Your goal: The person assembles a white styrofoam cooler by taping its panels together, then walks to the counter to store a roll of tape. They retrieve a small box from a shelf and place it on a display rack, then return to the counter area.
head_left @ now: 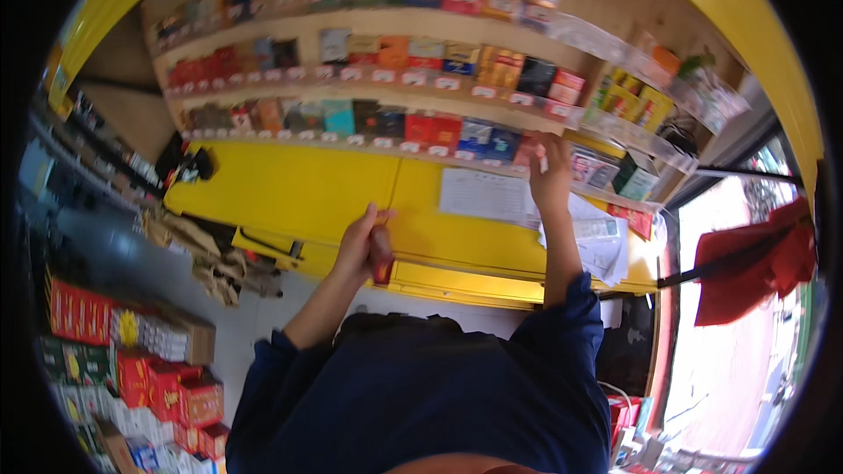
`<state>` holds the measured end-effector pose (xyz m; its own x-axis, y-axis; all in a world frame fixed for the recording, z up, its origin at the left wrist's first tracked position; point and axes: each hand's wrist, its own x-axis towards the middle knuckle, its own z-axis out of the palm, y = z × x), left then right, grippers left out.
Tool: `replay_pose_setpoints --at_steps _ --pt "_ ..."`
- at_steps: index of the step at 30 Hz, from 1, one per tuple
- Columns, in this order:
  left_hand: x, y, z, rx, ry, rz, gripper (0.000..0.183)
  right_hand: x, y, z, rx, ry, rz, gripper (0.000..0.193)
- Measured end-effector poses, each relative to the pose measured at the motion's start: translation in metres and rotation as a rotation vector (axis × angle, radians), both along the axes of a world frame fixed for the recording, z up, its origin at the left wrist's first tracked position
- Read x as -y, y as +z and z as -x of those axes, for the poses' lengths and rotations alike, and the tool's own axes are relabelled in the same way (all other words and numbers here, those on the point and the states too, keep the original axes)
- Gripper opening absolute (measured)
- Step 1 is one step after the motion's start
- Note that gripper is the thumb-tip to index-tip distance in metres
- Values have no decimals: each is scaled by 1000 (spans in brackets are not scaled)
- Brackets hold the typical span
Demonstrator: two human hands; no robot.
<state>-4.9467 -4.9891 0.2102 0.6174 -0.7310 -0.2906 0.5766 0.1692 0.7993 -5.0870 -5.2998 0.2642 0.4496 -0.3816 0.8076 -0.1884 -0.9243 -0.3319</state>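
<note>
My left hand (356, 244) is closed around a dark red cigarette pack (381, 256), held upright over the front edge of the yellow counter (334, 177). My right arm stretches forward to the lowest shelf tier, at its right part. There my right hand (551, 180) is raised with thumb and fingers apart, beside a reddish pack (524, 151). Whether the fingertips touch that pack is blurred. Blue packs (488, 140) stand just left of this hand. Under my right forearm lie a printed sheet (485, 194) and loose papers (599, 250).
A tiered wooden shelf (307, 92) full of small packs with price tags rises behind the counter. Yellow boxes (625, 98) fill a rack on the right. Red cartons (149, 379) are stacked at lower left. A red cloth (755, 254) hangs at right, by a bright opening.
</note>
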Motion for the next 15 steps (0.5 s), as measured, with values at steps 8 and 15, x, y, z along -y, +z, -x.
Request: replay_pose_setpoints --at_steps 8,15 --pt "48 12 -45 101 384 -6 43 -164 -1 -34 -178 757 -697 63" --pt "20 16 -57 79 333 38 45 -192 -20 -87 -62 701 -909 54"
